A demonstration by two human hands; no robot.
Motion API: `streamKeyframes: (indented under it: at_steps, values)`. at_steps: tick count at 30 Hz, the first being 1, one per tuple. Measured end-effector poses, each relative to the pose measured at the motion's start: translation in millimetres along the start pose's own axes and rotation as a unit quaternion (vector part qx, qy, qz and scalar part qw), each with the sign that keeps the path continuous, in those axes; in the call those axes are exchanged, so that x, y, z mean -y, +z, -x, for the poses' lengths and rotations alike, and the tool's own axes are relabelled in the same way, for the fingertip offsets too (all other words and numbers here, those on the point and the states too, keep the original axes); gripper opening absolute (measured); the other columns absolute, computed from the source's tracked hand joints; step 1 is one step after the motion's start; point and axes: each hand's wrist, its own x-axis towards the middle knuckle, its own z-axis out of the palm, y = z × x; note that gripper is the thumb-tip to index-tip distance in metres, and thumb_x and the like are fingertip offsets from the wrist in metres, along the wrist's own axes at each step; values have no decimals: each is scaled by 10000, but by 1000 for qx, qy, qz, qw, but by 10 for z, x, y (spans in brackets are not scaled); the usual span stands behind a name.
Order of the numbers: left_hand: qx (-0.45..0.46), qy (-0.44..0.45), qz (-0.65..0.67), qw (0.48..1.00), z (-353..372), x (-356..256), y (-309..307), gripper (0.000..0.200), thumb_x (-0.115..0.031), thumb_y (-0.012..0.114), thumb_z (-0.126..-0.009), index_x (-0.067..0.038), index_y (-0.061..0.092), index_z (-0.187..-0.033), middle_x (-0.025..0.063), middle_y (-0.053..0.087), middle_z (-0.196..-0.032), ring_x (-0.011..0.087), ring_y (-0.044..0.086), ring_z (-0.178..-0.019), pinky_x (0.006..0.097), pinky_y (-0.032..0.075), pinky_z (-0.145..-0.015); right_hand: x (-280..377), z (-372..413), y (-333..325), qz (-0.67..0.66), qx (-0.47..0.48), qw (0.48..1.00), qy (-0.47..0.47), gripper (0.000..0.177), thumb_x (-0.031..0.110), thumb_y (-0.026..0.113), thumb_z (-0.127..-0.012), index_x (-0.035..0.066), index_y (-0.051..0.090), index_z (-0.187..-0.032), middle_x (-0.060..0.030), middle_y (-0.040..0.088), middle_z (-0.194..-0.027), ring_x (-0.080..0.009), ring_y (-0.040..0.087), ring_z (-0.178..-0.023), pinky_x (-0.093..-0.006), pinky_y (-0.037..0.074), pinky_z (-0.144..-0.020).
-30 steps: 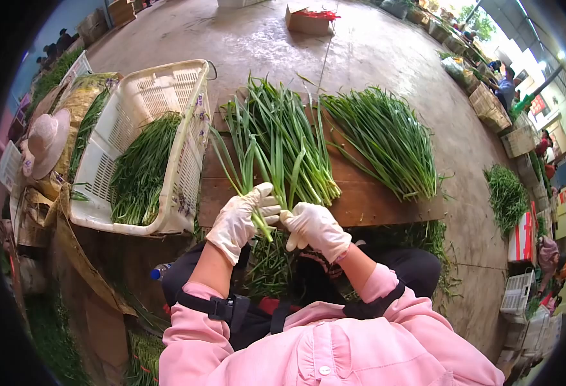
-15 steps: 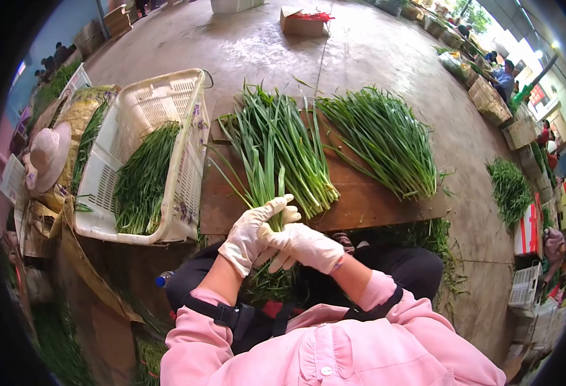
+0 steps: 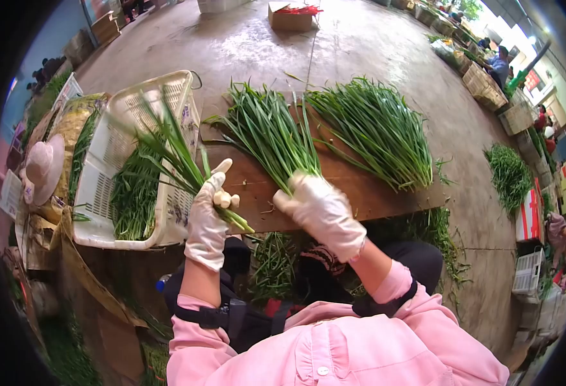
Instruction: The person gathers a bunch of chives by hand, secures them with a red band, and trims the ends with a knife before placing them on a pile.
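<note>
My left hand (image 3: 209,215), in a white glove, is closed around a small bunch of green chives (image 3: 176,151). Its leaves fan up and left over the crate's edge, and the pale stem ends poke out below my fingers. My right hand (image 3: 326,209), also gloved, is at the stem ends of the middle pile of chives (image 3: 270,128). Motion blurs its fingers, so their grip cannot be made out. A larger pile of chives (image 3: 376,135) lies to the right on the brown wooden board (image 3: 250,199).
A white plastic crate (image 3: 189,122) with chives inside stands left of the board. Loose trimmings (image 3: 273,264) lie below, between my legs. A cardboard box (image 3: 292,19) sits ahead on the floor. Another heap of greens (image 3: 508,168) is at right; people work along the far right wall.
My hands have moved apart. The left has carried the small bunch left toward the crate; the right has moved up to the middle pile's stems.
</note>
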Motion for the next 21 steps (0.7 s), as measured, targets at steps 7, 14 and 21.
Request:
streamKeyframes:
  at_steps: [7, 14, 21]
  values:
    - [-32, -102, 59, 993, -254, 339, -150, 435, -159, 650, -1018, 4, 581, -1416, -85, 418, -684, 50, 445, -621, 248, 497, -650, -300, -462, 606, 215, -87, 972, 39, 1118, 543, 836, -772, 57, 287, -1616, -226, 371, -1625, -429, 459, -1424, -446, 455, -1112]
    - [-73, -107, 14, 991, -217, 166, -90, 429, -176, 665, -1014, -16, 606, -1408, -92, 429, -657, 46, 441, -577, 251, 502, -617, -1128, -717, 535, 58, -186, 976, 101, 1023, 310, 892, -757, 23, 342, -1570, -260, 556, -1428, -422, 669, -1082, -488, 563, -853]
    - [-128, -86, -57, 986, -195, 69, -62, 322, -173, 739, -979, -24, 716, -1264, -90, 420, -634, 55, 418, -539, 264, 442, -541, -457, -560, 308, 208, -103, 966, -111, 257, 138, 538, -955, -1, 595, -1163, -162, 677, -1047, -284, 673, -949, -404, 563, -827]
